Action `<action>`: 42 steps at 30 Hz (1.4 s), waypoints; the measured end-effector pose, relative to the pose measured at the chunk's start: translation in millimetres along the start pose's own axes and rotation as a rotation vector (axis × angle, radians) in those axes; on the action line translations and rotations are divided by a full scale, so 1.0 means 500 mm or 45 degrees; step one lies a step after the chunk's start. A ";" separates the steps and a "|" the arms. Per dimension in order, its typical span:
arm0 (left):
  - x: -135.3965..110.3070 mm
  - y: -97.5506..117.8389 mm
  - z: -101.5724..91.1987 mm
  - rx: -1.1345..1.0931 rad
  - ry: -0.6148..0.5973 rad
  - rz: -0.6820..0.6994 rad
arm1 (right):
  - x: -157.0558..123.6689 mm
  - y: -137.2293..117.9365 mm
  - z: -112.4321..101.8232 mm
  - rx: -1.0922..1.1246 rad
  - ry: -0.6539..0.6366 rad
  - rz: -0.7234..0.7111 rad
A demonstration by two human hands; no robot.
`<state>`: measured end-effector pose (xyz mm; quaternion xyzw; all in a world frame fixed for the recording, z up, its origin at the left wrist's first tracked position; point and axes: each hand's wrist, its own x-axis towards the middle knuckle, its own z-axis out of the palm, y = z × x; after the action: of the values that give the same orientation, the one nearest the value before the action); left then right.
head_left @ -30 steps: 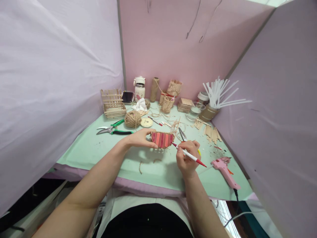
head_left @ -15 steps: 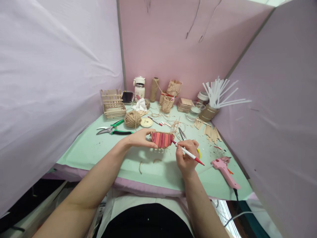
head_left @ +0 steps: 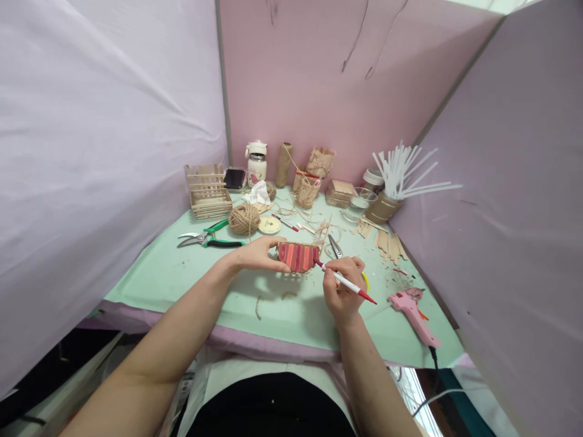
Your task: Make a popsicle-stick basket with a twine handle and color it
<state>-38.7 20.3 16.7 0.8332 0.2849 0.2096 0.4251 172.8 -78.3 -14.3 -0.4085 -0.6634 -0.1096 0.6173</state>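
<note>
My left hand [head_left: 259,255] grips the left end of a small striped piece [head_left: 298,257], its face coloured in red, coral and dark red bands, with a twine-like edge. It is held a little above the green tabletop, thumb below and fingers behind. In my right hand [head_left: 344,288] is a white marker pen [head_left: 342,280] with a red end. The pen's dark red tip meets the right end of the striped piece. Behind my right hand lie scissors [head_left: 336,246] with a yellow handle, partly hidden by the hand.
Pruning shears [head_left: 204,238], a twine ball [head_left: 244,219] and a round lid [head_left: 269,225] lie left of centre. A pink glue gun [head_left: 416,315] with a cord rests at right. Behind stand a slatted wooden basket [head_left: 210,203], a water cup [head_left: 357,209] and white sticks [head_left: 401,170].
The marker's tip has shifted very slightly on the right end of the striped piece. My left hand and the piece stay in place.
</note>
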 end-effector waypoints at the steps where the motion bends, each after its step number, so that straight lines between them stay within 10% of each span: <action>1: 0.000 0.001 0.000 -0.006 0.002 -0.003 | 0.000 0.000 0.000 0.004 0.005 0.000; 42: -0.001 0.005 0.000 -0.023 -0.008 -0.013 | -0.003 0.002 0.001 0.006 0.030 0.012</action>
<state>-38.4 19.0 18.6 0.8286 0.2859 0.2072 0.4345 172.7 -78.1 -16.0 -0.4088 -0.6545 -0.1099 0.6265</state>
